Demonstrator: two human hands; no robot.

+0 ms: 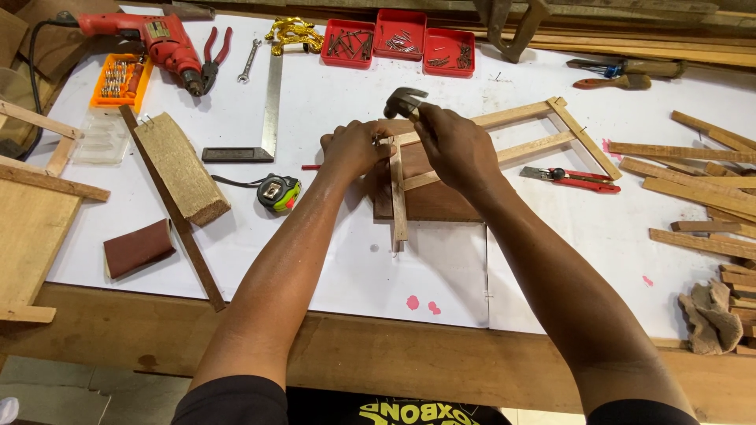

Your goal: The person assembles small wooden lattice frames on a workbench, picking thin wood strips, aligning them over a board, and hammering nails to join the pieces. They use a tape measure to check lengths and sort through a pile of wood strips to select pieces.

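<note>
Right hand [457, 145]: grip closed round hammer [405, 101], head raised just above frame corner.
Left hand [356, 148]: fingers pinched at corner of frame [504, 134]; whether a nail is held, cannot tell.
Frame: centre of desk [331, 260], on dark board [429, 201].
Red trays [398, 43]: three, at 12 o'clock, holding nails and screws.
Orange box [120, 80]: at 10 o'clock, small bits inside.
</note>
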